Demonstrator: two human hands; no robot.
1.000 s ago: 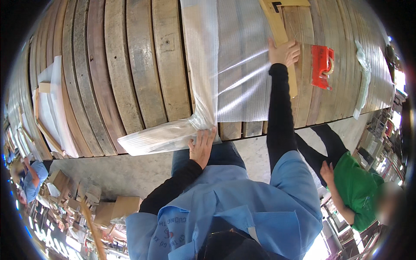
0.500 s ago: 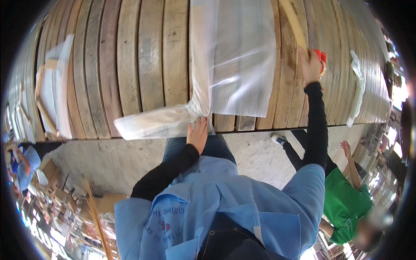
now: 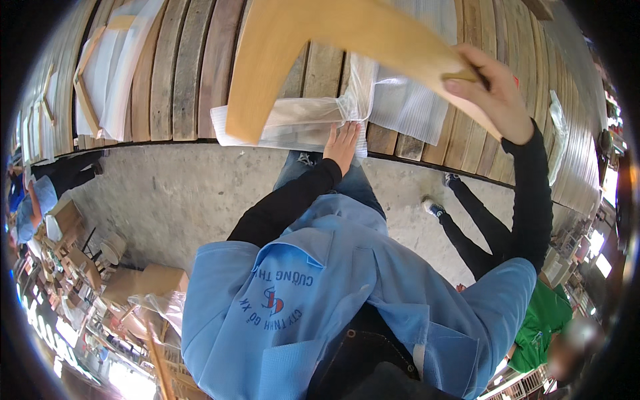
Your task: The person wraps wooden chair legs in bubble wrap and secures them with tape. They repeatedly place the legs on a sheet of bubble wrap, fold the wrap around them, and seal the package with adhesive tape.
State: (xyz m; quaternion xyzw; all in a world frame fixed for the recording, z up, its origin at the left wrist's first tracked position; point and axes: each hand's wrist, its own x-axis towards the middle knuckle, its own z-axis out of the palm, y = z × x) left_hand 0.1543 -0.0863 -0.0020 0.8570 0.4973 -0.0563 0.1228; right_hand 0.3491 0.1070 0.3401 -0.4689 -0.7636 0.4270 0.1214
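My right hand grips one end of an angled, bare wooden piece, raised above the slatted wooden table. Its other leg hangs down on the left, in front of a second angled piece wrapped in translucent white foam at the table's near edge. On the bend of that wrapped piece my left hand lies flat, fingers stretched out. A foam sheet spreads to the right of the bend, partly hidden by the raised wood.
Wooden pieces lie on foam sheets at the table's left. A crumpled foam strip is at the right. A person in green stands at my right; another in light blue is far left. Cardboard boxes stand behind me, left.
My right hand has lifted the bare wooden piece from the table's far right and brought it nearer, over the wrapped one. My left hand stays on the wrapped piece. The view has shifted.
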